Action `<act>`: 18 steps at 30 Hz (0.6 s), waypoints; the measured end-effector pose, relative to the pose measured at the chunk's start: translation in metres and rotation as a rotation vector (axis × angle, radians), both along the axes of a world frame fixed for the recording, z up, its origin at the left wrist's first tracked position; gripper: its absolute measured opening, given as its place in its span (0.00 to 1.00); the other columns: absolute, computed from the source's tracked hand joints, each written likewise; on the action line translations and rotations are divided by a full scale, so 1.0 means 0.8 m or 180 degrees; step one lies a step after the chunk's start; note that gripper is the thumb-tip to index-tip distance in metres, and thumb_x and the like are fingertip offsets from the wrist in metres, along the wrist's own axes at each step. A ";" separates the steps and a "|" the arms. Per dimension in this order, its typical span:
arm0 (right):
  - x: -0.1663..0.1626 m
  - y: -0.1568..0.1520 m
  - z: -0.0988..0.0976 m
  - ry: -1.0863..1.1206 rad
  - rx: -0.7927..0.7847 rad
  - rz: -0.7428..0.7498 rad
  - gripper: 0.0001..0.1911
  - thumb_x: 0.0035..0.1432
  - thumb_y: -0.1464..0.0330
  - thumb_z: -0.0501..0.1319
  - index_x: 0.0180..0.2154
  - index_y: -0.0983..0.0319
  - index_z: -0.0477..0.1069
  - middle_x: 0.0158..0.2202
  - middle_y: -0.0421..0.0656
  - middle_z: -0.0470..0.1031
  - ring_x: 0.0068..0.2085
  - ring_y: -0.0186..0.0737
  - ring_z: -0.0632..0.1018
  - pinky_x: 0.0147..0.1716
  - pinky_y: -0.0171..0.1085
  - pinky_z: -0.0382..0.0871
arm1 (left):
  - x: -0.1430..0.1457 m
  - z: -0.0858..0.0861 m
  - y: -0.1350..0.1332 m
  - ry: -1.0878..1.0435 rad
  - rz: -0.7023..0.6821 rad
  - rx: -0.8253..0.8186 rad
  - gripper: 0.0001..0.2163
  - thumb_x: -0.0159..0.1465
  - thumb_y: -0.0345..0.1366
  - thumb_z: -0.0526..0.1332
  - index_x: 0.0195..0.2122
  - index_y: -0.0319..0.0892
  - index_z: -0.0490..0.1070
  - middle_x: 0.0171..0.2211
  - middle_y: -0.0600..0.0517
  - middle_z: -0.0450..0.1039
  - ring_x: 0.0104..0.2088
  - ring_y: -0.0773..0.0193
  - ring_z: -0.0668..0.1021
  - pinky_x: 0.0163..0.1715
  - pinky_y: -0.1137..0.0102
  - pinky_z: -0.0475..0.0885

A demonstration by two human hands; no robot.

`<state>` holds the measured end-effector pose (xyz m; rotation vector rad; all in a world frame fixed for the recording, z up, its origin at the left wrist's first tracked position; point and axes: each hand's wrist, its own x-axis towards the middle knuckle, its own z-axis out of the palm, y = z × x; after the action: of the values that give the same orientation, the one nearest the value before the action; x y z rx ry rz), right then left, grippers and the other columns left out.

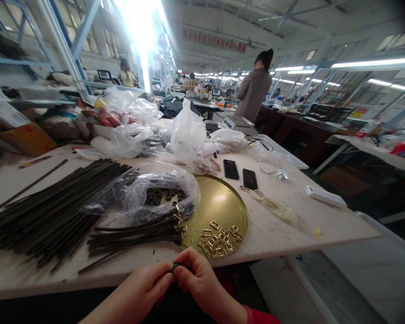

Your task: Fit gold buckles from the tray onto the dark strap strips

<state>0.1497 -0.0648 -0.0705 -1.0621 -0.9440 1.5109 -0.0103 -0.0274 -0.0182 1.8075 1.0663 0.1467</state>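
Observation:
My left hand (151, 281) and my right hand (197, 276) meet at the table's front edge, fingers pinched together. Between their fingertips shows a small dark strip (176, 266); most of it is hidden by the fingers. Just beyond them, a round gold tray (222, 198) carries a heap of gold rectangular buckles (218, 243). To the left of the tray lies a small bundle of dark straps (131, 236) with gold metal fittings (178, 218) at their right ends. An opened clear plastic bag (185, 191) with small dark metal pieces (155, 196) overlaps the tray's left side.
A large pile of dark strips (54, 207) covers the table's left side. Two black phones (231, 169) lie behind the tray, and a white power strip (325, 196) is at the right. White plastic bags (185, 128) and a scale (238, 122) stand farther back. A person (255, 90) stands beyond.

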 end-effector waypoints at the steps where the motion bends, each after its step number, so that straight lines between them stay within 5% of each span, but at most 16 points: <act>1: 0.004 0.002 0.003 0.0015 -0.0024 -0.0039 0.17 0.46 0.57 0.64 0.31 0.62 0.65 0.19 0.33 0.64 0.18 0.26 0.63 0.18 0.27 0.54 | -0.003 0.000 -0.001 -0.0021 0.0017 -0.0133 0.13 0.62 0.42 0.49 0.29 0.41 0.70 0.20 0.57 0.66 0.22 0.67 0.68 0.22 0.76 0.60; 5: -0.004 0.002 0.013 0.0369 -0.0181 -0.0052 0.15 0.45 0.59 0.65 0.29 0.62 0.65 0.19 0.32 0.63 0.17 0.25 0.61 0.18 0.27 0.53 | -0.004 -0.008 -0.009 -0.0421 0.0246 -0.0421 0.18 0.61 0.43 0.49 0.51 0.42 0.61 0.16 0.61 0.60 0.19 0.68 0.65 0.21 0.76 0.60; 9: -0.013 -0.003 0.010 0.0476 -0.0109 0.0267 0.14 0.48 0.59 0.63 0.30 0.62 0.66 0.19 0.33 0.63 0.19 0.27 0.63 0.20 0.29 0.55 | 0.000 -0.017 -0.010 -0.0691 0.0506 -0.0465 0.26 0.61 0.48 0.48 0.58 0.43 0.51 0.20 0.58 0.65 0.21 0.67 0.65 0.22 0.75 0.61; 12: 0.027 0.012 0.010 -0.0630 0.0211 0.0165 0.12 0.49 0.62 0.63 0.35 0.61 0.68 0.26 0.37 0.68 0.26 0.32 0.67 0.26 0.31 0.59 | -0.003 -0.013 0.000 -0.0621 0.0451 -0.0590 0.21 0.59 0.51 0.49 0.48 0.43 0.64 0.20 0.58 0.62 0.21 0.67 0.65 0.22 0.75 0.60; 15: 0.093 0.047 0.011 -0.3041 0.0264 -0.0471 0.04 0.51 0.68 0.59 0.33 0.60 0.69 0.29 0.40 0.69 0.32 0.38 0.69 0.33 0.35 0.61 | 0.000 -0.004 0.013 -0.0501 0.0503 -0.0502 0.17 0.58 0.50 0.50 0.29 0.41 0.67 0.19 0.59 0.57 0.21 0.68 0.62 0.20 0.76 0.58; 18: 0.138 0.083 0.007 -0.3472 0.0166 -0.0499 0.05 0.44 0.76 0.62 0.27 0.62 0.69 0.30 0.42 0.67 0.33 0.40 0.68 0.37 0.38 0.58 | 0.011 -0.003 0.021 -0.0480 0.0518 -0.0460 0.15 0.58 0.48 0.49 0.27 0.41 0.63 0.18 0.61 0.54 0.20 0.69 0.60 0.20 0.75 0.57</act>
<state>0.2600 0.0017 -0.0651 -1.9146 -1.5490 0.6893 -0.0017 -0.0105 -0.0204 1.5551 1.0872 0.2920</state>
